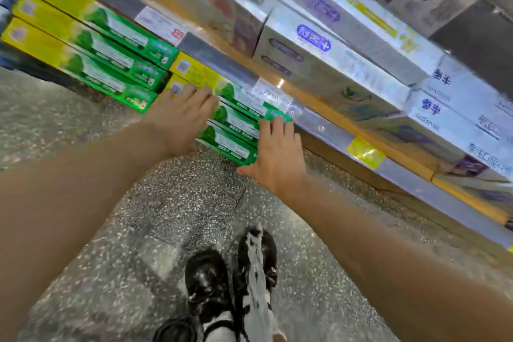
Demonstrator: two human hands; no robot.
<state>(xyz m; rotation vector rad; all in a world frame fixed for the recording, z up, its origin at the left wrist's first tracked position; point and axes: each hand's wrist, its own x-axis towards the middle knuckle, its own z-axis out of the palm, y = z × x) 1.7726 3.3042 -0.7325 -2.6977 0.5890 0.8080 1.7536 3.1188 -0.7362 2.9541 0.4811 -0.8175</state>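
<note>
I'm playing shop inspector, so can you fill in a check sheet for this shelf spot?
Surface: speckled floor; the stack's base is hidden.
Job's things: stack of green and yellow boxes, lying flat under the shelf rail.
Clutter: nothing seen.
Hands: left hand flat on the stack's left end; right hand against its right end.
Cables: nothing seen.
Surroundings: silver boxes above; second green stack to the left; black shoes below.

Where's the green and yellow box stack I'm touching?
Head view, centre: the green and yellow box stack, between left hand and right hand, under a white price tag.
</note>
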